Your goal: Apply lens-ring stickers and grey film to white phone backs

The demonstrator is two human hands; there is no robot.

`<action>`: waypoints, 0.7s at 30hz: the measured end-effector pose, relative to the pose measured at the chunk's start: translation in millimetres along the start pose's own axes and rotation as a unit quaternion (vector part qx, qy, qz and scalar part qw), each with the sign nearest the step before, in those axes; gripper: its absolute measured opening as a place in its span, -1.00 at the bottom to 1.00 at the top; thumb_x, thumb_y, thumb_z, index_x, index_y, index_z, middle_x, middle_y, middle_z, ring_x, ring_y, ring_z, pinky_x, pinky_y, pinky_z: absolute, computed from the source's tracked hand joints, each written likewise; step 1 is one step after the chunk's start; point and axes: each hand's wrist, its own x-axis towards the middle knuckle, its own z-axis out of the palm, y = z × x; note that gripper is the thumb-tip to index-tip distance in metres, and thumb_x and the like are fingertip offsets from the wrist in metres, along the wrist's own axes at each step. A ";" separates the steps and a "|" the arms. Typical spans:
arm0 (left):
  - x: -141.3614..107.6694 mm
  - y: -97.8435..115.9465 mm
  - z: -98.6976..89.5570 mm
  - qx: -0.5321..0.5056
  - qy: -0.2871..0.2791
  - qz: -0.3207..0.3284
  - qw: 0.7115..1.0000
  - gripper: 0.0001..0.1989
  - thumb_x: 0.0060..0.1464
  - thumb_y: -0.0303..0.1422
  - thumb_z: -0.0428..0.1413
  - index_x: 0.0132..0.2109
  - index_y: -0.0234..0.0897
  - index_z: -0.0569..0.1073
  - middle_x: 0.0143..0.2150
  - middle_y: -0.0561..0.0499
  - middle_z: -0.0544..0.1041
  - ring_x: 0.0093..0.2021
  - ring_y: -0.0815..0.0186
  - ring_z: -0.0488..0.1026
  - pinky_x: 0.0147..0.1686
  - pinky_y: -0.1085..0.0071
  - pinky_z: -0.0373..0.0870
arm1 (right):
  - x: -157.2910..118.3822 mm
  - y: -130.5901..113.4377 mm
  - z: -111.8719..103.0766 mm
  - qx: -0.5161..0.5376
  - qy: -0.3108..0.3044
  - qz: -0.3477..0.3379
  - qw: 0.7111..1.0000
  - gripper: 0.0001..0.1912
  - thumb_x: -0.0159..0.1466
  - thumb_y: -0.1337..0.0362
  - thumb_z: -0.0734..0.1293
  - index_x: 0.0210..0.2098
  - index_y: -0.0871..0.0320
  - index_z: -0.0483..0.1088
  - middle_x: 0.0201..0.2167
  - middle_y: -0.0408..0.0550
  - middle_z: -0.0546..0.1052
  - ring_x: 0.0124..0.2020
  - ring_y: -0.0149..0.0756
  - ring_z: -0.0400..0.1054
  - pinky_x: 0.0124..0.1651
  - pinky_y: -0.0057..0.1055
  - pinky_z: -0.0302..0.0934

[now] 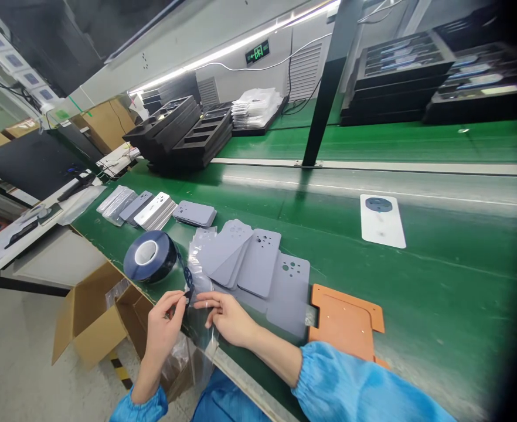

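Observation:
My left hand (166, 322) is closed in a pinch at the table's front edge. Between its fingertips is the loose end of a dark, crumpled tape strip (188, 278), which hangs from a big roll of dark blue tape (150, 256). Just right of it, my right hand (230, 316) reaches over with its fingers stretched out and apart, near the strip. Clear plastic film (203, 346) droops over the edge below the hands. Behind them lie fanned grey phone-back-shaped sheets (261, 264) with camera holes, partly on a clear plastic bag (199, 249).
An orange fixture plate (344, 322) lies right of the sheets. Stacks of phone-shaped sheets (155, 211) stand behind the roll. A white panel (382, 225) lies further right. Black trays (188, 132) are piled at the back. A cardboard box (94, 322) sits below the edge.

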 end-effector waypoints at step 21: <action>-54.6 90.9 95.7 -0.179 -0.272 0.026 0.945 -0.69 0.28 -0.20 0.13 -0.13 -0.33 0.67 -0.40 -0.05 0.62 -0.52 0.35 0.47 -0.53 0.49 0.43 | -154.1 -33.0 -86.7 -0.188 0.340 -0.083 0.918 -0.75 0.26 0.10 0.39 -0.20 0.11 0.60 -0.34 -0.06 0.64 -0.31 -0.24 0.48 -0.17 -0.34 0.38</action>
